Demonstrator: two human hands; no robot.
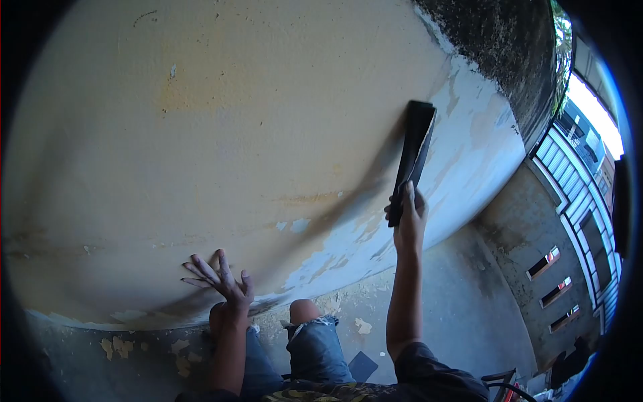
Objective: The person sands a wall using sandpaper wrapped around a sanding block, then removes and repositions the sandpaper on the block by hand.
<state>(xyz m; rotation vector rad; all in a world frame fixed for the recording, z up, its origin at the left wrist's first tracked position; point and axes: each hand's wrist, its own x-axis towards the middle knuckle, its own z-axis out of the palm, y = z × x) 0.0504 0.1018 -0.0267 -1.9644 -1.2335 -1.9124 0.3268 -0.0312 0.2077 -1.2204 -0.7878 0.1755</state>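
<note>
My right hand (pixel 410 206) is wrapped round the lower end of a long dark flat tool (pixel 416 144), which is held up against the wall, with a pale edge showing along its right side. Around the tool, the wall (pixel 221 141) changes from yellowish paint to patchy white (pixel 462 134). Lower left, my left hand (pixel 224 278) has its fingers spread near the yellowish wall surface and holds nothing; whether the fingertips touch the wall is hard to tell.
Paint flakes (pixel 182 355) lie on the grey floor (pixel 462 301) below the wall. A dark flat square (pixel 363 366) is beside my knee. At the right are a low wall with slots (pixel 536 228) and a white railing (pixel 569 181).
</note>
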